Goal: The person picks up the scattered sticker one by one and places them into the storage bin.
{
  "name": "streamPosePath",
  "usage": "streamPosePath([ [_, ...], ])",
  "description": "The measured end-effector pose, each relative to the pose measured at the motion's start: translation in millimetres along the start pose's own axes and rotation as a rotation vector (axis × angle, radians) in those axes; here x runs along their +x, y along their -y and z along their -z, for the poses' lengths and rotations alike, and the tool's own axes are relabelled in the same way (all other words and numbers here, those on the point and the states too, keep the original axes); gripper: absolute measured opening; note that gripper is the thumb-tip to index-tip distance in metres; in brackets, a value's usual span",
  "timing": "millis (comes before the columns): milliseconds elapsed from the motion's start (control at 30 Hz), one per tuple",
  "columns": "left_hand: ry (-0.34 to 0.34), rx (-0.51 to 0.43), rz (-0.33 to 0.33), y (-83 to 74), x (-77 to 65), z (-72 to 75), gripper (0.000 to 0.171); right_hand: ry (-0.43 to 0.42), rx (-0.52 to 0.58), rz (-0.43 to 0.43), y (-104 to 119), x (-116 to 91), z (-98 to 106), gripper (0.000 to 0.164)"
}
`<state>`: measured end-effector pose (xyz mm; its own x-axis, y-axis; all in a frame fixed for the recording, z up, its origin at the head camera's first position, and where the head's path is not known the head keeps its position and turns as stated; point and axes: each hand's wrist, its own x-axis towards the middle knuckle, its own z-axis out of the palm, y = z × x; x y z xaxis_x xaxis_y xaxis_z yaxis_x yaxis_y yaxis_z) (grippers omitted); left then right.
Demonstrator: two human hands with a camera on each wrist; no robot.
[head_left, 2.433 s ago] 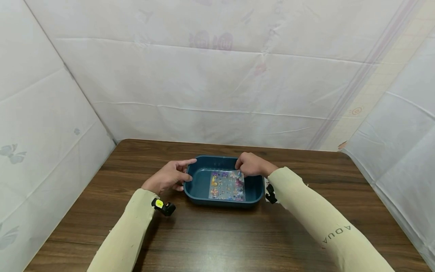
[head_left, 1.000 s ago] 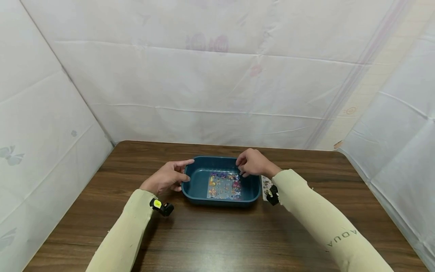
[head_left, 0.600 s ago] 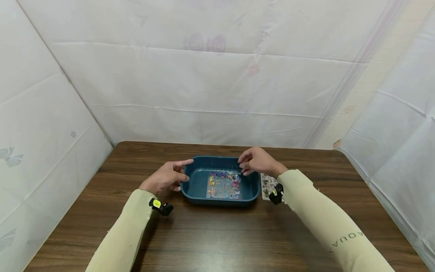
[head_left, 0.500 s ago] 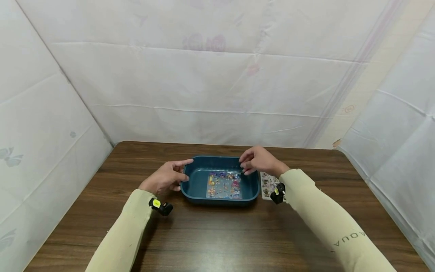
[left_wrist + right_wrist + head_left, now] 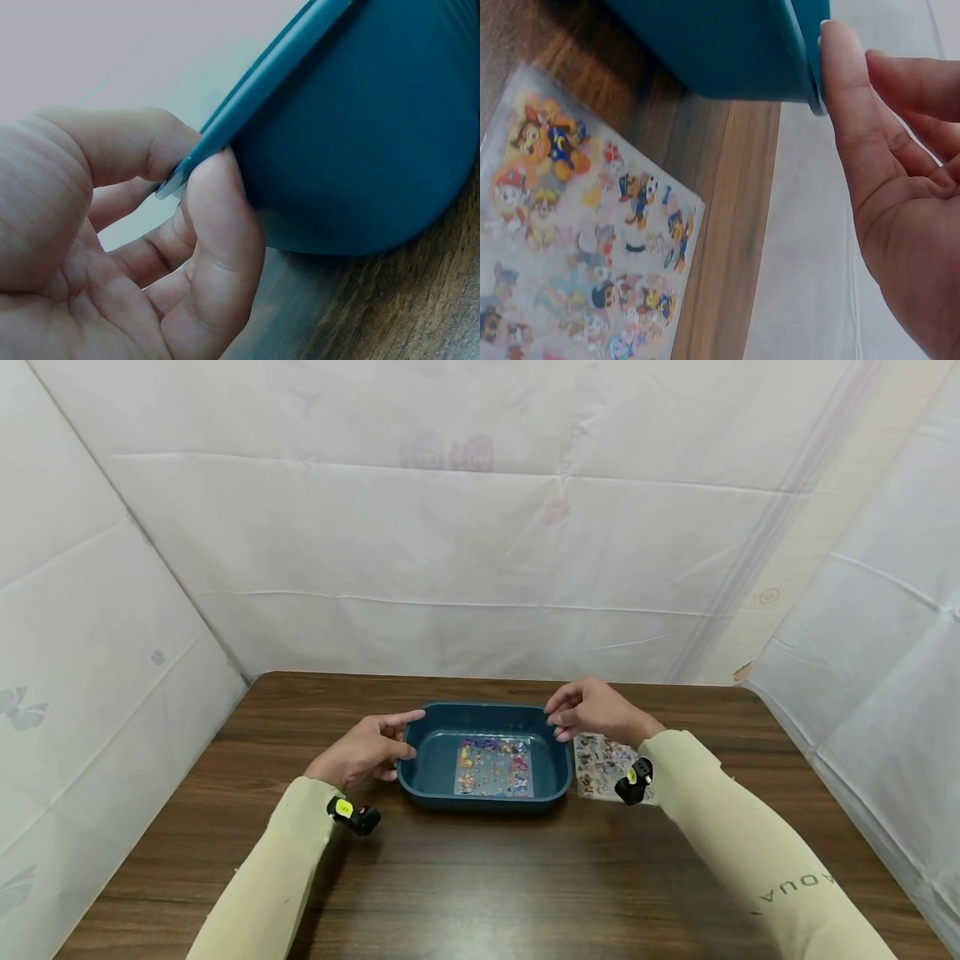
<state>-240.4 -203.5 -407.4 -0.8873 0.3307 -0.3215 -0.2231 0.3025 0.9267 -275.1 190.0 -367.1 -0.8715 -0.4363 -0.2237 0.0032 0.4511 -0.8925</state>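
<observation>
A dark blue rectangular tray (image 5: 483, 803) stands on the table in the head view. Its left end is pinched at the rim by my left hand (image 5: 369, 750); the left wrist view shows finger and thumb on either side of that rim (image 5: 251, 101). Inside the tray, right of its middle, lies a clear sticker sheet (image 5: 493, 768) with small colourful figures. My right hand (image 5: 596, 708) hovers at the tray's right rim, fingers loosely bent, nothing seen between them. In the right wrist view one finger (image 5: 844, 75) is right beside the rim.
Another sticker sheet (image 5: 592, 217), printed with cartoon dogs, lies on the table just right of the tray, partly under my right wrist in the head view. The brown wooden table (image 5: 480, 885) ends at a white cloth backdrop (image 5: 465, 560) behind and at the sides.
My right hand has come away from the sticker sheet in the tray and moved right to the rim, showing more of the sheet on the table. My left hand keeps its grip.
</observation>
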Motion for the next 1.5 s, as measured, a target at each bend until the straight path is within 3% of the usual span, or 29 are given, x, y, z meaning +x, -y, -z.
streamPosePath([
  [367, -0.005, 0.006, 0.002, -0.5, -0.1, -0.8, 0.074, -0.013, 0.015, -0.028, -7.1, -6.8, 14.7, 0.026],
  [700, -0.011, 0.011, 0.009, -1.5, -1.0, 1.2, 0.074, -0.015, -0.063, 0.002, -23.5, -17.2, 32.6, 0.031],
  [933, -0.018, 0.022, 0.015, -2.8, -0.2, 3.2, 0.074, -0.046, -0.135, -0.023, -34.4, -22.2, 40.8, 0.029],
  [1500, -0.023, 0.023, 0.023, -3.4, 0.2, 3.6, 0.073, -0.076, -0.199, 0.008, -54.6, -35.2, 59.5, 0.026],
])
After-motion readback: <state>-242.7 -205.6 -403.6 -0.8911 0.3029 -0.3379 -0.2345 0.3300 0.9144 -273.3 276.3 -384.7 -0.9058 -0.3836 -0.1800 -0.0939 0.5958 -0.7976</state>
